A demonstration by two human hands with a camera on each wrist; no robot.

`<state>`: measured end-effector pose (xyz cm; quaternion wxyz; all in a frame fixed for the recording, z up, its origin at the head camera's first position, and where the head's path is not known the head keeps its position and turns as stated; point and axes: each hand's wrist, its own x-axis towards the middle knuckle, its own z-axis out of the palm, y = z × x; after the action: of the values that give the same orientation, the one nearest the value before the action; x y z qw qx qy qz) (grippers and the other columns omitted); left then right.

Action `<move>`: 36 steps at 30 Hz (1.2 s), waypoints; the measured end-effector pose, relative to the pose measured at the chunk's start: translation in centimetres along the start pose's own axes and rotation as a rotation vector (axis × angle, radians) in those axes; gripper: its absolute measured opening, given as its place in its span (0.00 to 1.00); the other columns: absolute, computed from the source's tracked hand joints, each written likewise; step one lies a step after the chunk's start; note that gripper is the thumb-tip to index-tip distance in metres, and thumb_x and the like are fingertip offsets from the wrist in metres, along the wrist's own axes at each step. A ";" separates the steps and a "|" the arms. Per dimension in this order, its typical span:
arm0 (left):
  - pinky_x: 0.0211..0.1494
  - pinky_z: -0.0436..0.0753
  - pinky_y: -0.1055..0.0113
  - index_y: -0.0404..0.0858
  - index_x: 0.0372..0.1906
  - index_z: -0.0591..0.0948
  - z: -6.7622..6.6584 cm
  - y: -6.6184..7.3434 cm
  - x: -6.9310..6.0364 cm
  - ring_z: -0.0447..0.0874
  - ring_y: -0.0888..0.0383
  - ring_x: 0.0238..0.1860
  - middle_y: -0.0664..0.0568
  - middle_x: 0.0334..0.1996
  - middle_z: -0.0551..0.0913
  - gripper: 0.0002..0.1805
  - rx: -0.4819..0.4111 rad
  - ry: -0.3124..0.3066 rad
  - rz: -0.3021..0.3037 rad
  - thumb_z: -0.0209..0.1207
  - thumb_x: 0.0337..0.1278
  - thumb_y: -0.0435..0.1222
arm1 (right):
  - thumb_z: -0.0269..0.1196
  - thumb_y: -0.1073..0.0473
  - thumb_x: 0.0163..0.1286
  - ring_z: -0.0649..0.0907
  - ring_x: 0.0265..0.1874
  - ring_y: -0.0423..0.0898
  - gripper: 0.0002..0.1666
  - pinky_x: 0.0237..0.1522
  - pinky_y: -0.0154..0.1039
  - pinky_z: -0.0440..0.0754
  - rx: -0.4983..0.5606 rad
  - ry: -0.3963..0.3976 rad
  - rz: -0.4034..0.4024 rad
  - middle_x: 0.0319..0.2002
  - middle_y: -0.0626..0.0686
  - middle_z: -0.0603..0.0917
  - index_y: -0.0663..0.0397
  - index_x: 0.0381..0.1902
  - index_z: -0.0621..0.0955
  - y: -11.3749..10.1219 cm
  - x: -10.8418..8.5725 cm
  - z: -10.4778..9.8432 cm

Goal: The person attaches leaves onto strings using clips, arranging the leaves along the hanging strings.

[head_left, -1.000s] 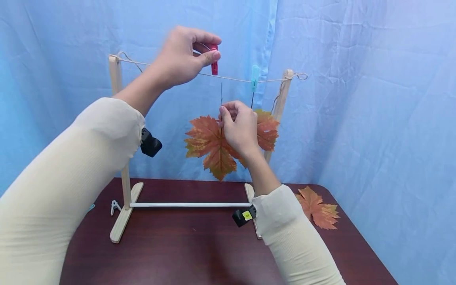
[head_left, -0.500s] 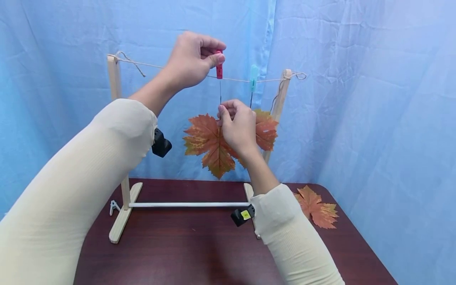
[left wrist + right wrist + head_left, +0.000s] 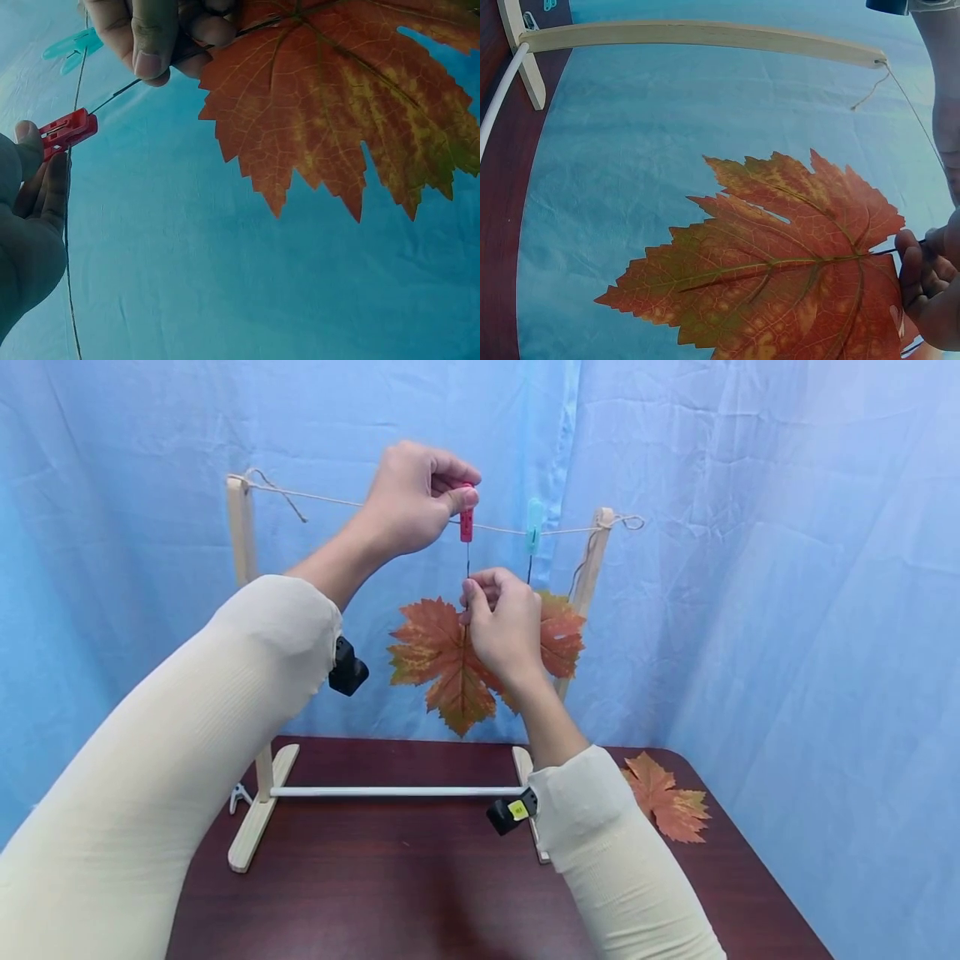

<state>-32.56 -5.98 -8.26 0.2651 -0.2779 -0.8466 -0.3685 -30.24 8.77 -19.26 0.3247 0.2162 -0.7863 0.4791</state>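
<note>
A red clothespin (image 3: 467,524) is pinched between the thumb and fingers of my left hand (image 3: 416,502). It sits at the string (image 3: 495,529), and its lower end meets the top of a dark leaf stem (image 3: 116,94). Below it, my right hand (image 3: 506,627) pinches that stem just above an orange-red artificial maple leaf (image 3: 453,668), which hangs blade down. To the right, a teal clothespin (image 3: 533,527) on the string holds a second leaf (image 3: 561,635) by its stem. My right hand partly covers this second leaf.
The string runs between two wooden posts (image 3: 242,531) joined low down by a white rod (image 3: 397,792). Another maple leaf (image 3: 666,797) lies on the dark table (image 3: 360,893) at right. A pale clothespin (image 3: 239,796) lies beside the left foot. Blue curtain (image 3: 787,610) hangs behind.
My left hand has come down and slightly right with the red clothespin, from above the stem's tip to the string and stem top. My right hand and its leaf have stayed nearly still.
</note>
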 end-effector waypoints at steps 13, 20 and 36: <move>0.49 0.82 0.71 0.37 0.57 0.86 0.1 0.1 0.0 0.85 0.60 0.44 0.49 0.46 0.89 0.15 0.014 -0.015 -0.006 0.59 0.73 0.37 | 0.60 0.61 0.77 0.86 0.27 0.47 0.11 0.34 0.36 0.86 0.031 0.041 -0.004 0.34 0.60 0.86 0.66 0.45 0.82 -0.1 0.5 0.7; 0.49 0.82 0.71 0.37 0.55 0.87 0.0 0.1 0.0 0.85 0.62 0.42 0.50 0.44 0.89 0.14 0.032 -0.021 0.005 0.59 0.74 0.37 | 0.61 0.62 0.77 0.85 0.27 0.47 0.10 0.35 0.35 0.86 0.046 0.062 0.003 0.34 0.60 0.86 0.66 0.46 0.82 -0.4 0.7 0.6; 0.50 0.82 0.70 0.38 0.60 0.85 -0.2 0.1 -0.2 0.85 0.60 0.45 0.49 0.48 0.88 0.18 0.052 -0.072 0.002 0.58 0.74 0.41 | 0.60 0.60 0.77 0.86 0.29 0.46 0.11 0.37 0.35 0.86 0.061 0.046 0.041 0.35 0.58 0.85 0.64 0.46 0.82 -0.4 0.8 0.5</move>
<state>-32.26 -6.18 -8.23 0.2419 -0.2849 -0.8647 -0.3357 -30.70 8.10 -18.61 0.3262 0.1990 -0.7680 0.5140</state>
